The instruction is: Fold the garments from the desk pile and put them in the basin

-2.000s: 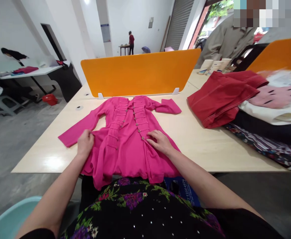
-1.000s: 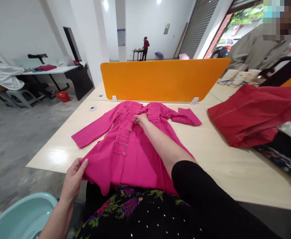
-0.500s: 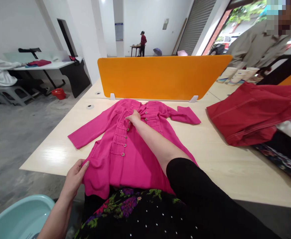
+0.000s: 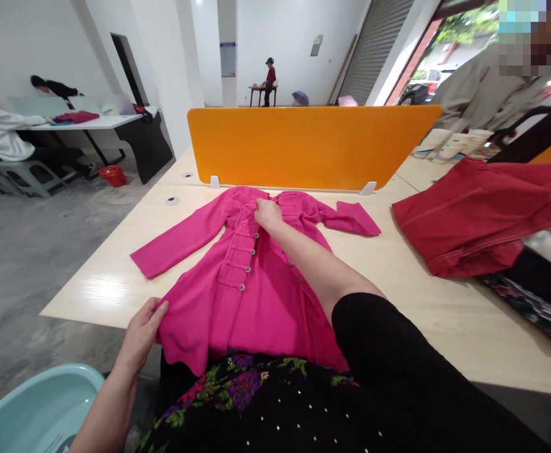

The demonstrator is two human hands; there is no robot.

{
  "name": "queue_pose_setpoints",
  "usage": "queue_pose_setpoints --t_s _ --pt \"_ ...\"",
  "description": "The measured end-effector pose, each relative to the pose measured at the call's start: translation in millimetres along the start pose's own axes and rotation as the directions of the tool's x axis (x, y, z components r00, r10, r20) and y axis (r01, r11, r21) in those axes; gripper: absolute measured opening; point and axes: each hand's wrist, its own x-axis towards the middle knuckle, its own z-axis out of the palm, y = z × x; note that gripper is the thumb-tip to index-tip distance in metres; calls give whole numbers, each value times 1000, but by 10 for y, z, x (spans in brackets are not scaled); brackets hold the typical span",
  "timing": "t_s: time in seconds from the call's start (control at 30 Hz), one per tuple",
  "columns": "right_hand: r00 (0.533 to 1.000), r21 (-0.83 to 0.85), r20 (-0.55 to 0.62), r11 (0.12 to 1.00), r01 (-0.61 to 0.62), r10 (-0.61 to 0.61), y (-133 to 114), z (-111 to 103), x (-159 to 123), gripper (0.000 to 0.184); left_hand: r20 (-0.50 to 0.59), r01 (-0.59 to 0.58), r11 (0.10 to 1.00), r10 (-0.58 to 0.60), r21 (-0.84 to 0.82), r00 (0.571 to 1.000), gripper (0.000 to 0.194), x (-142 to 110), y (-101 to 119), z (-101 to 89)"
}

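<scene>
Shirt (image 4: 266, 308) overhangs the table edge (image 4: 87, 319), pinched by left hand (image 4: 139, 332).

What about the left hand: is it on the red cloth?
No, the left hand holds the edge of the pink shirt, and the red cloth lies apart.

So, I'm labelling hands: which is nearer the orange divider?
The right hand, at the upper front of the pink shirt, just short of the orange divider; the left hand is farther back, holding the shirt's lower side.
</scene>
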Motion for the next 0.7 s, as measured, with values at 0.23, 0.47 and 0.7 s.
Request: queue_pose_setpoints --t_s 0.23,0.47,0.7 --pt "998 68 -44 997 -38 41 129 -5 -288 27 2 3 1000 -3 16 1000 53 -3 -10 -6" --pt "880 275 448 912 -303 158 65 98 -904 21 2 13 1000 -13 26 1000 50 -5 9 10" --pt "965 312 254 950 -22 -61 -41 220 -1162 32 0 1 999 -1 46 1000 49 -21 41 19"
